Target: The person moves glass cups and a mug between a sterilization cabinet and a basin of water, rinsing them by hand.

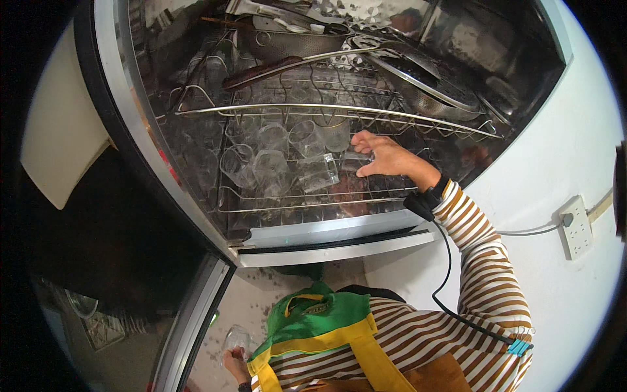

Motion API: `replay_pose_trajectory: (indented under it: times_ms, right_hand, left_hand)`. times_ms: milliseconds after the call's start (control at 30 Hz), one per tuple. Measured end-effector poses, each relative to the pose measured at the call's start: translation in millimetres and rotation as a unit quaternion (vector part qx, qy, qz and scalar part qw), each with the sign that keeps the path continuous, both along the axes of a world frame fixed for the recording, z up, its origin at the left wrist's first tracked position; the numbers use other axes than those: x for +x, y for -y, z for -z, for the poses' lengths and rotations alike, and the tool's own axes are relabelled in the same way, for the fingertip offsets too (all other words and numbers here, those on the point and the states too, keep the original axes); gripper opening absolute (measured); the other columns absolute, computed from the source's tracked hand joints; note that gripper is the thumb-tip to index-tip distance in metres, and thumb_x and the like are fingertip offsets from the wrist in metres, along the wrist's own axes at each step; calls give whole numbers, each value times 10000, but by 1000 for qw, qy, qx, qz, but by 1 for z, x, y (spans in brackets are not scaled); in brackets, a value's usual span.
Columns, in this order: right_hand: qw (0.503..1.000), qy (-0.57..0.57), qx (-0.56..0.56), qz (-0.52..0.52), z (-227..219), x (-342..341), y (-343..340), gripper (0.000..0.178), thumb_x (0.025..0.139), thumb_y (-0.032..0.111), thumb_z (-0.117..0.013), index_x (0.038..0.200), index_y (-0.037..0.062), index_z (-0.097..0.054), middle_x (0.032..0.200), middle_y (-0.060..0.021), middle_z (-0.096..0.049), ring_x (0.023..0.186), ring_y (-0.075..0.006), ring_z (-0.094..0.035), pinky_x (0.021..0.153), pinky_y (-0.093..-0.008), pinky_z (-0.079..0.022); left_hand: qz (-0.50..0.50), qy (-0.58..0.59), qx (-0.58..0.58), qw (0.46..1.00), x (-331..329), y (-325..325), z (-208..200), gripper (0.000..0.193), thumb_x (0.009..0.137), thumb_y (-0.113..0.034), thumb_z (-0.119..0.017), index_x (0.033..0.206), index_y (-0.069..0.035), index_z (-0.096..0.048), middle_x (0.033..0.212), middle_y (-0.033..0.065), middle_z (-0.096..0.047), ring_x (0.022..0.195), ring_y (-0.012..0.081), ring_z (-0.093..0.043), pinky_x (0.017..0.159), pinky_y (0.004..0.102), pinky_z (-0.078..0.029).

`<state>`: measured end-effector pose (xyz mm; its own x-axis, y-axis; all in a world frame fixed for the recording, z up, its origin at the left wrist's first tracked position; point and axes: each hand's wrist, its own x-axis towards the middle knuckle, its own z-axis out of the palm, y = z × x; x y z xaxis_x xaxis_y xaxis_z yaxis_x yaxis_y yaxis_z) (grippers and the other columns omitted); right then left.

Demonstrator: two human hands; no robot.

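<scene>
My right hand [390, 159] reaches into a metal rack cabinet, fingers and thumb curved around a clear glass [354, 161] lying on its side on the lower wire shelf. Several more clear glasses sit beside it, among them a square-based glass [318, 173] lying down and a round glass [238, 164] at the left. Low down by my body, my left hand [236, 364] holds another clear drinking glass [236, 338], its fingers partly hidden.
An upper wire shelf [281, 106] carries metal colanders [437, 91] and a dark-handled utensil [261, 73]. The dark glass door [124, 261] stands swung out at the left. A metal sill [333, 251] runs along the cabinet front. A wall socket [576, 228] is at the right.
</scene>
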<state>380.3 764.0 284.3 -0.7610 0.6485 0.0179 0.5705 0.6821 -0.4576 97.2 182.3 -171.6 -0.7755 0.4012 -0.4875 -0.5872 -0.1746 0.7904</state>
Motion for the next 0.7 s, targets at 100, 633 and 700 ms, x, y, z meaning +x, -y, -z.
replay_pose_trajectory:
  times_ms: [100,633,700]
  right_hand:
    - [998,25,42,-30,-1,-1,-2,738,666,191,-847,1276,-14,-488,1182,-146,-604,1101,-266,-597,964,-347,-484]
    - [995,62,39,71,-15,68,-82,704,776,307,-757,1364,92,-434,1064,-59,-581,913,-225,-597,802,-317,-487]
    - [959,63,276,10,-18,54,-82,728,845,373,-726,1437,89,-411,1226,-70,-588,921,-189,-603,796,-322,-498]
  left_hand:
    - [18,-1,8,1000,4,-6,7,212,946,-209,-480,790,-76,-536,729,78,-613,672,217,-615,716,373,-554]
    - [-46,78,5,996,41,-31,19,216,930,-195,-482,745,-85,-491,686,56,-561,640,206,-553,639,376,-496]
    - [-94,60,-22,994,45,-13,44,226,933,-210,-489,752,-75,-503,685,57,-565,649,207,-562,643,374,-497]
